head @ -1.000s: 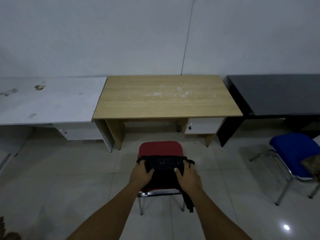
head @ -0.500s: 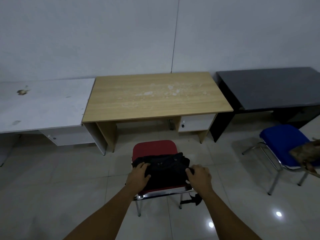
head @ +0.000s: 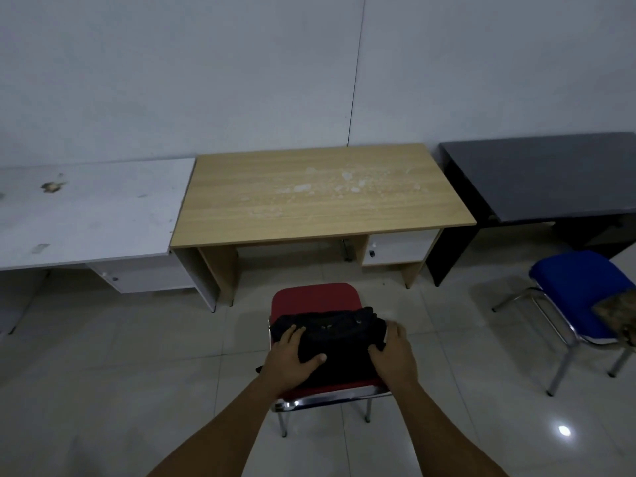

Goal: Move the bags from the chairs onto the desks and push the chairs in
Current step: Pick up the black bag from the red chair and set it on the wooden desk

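- Two hands are laid on the black bag (head: 330,342), which lies on the seat of the red chair (head: 315,297); the left hand (head: 290,356) is spread flat over the bag's left part, fingers extended and apart; the right hand (head: 392,352) is curled round the bag's right end; whether a firm grip has been closed on either side cannot be told.
- Bag position: on the near half of the red chair's seat, the far strip of red cushion left uncovered; the bag is judged not yet lifted.
- Landmark relations: the wooden desk (head: 320,194) stands just beyond the red chair, with open floor between them; a white desk (head: 89,208) is set to the left of the wooden desk and a black desk (head: 543,177) to its right; a blue chair (head: 581,290) with a brownish item (head: 619,311) on its edge is placed well to the right of the red chair.
- Orientation: the bag's long axis is run left to right across the seat, roughly parallel to the wooden desk's front edge; its zipped top edge is turned toward the desk.
- Step in hand, judged: a two-handed lift; both ends should be gathered evenly so the soft body is not sagged; any loose strap should be kept clear of the chair frame (head: 330,401); the bag should be carried forward and set down with its long axis kept along the desk edge.
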